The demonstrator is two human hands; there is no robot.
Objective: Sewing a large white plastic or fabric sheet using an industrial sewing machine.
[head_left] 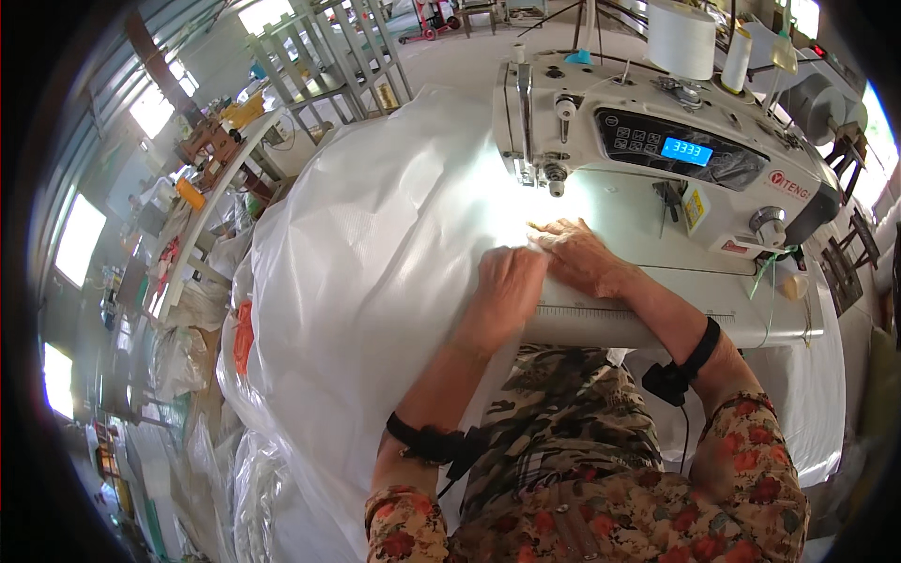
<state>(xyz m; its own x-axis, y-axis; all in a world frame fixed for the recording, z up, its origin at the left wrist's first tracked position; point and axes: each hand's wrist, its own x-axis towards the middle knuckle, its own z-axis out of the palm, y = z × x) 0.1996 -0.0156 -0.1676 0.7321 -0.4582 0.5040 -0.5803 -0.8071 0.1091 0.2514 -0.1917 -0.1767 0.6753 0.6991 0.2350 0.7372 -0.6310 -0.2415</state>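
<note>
A large white translucent plastic sheet (366,225) spreads over the left of the machine bed and hangs down beside my lap. My left hand (511,286) is closed on its edge, fingers curled under and partly hidden. My right hand (582,258) is just right of it, its bent fingers meeting the sheet edge close to the left fingers. The glare hides exactly what lies between the fingertips. Both hands sit just in front of the needle area of a white sewing machine (554,127), whose lamp brightly lights the sheet.
A blue-lit display (687,151) is on the machine's front. Behind it stand a large white thread cone (680,39) and a thinner spool (737,58). A ruler strip (601,313) runs along the bed's front edge. Grey racks (328,66) and a cluttered table (211,211) stand left.
</note>
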